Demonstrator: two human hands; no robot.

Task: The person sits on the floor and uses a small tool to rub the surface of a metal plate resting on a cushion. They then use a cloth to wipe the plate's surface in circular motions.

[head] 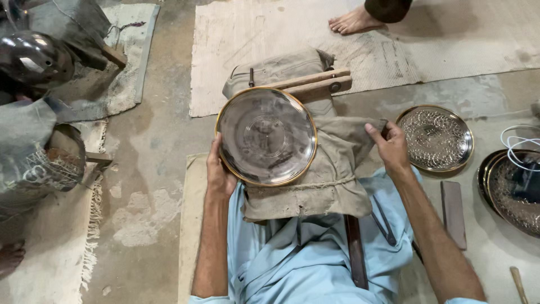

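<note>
A round shiny metal plate with a gold-coloured rim lies flat on a khaki cloth-covered rest over my lap. My left hand grips the plate's lower left edge. My right hand pinches the cloth at its upper right corner, apart from the plate. Two wooden bars with a bolt stick out from under the plate at the top right.
An engraved round plate lies on the floor to the right, with more dark plates and a white cable beyond. A flat bar lies beside my leg. Another person's bare foot rests on a mat ahead. Metal vessels stand left.
</note>
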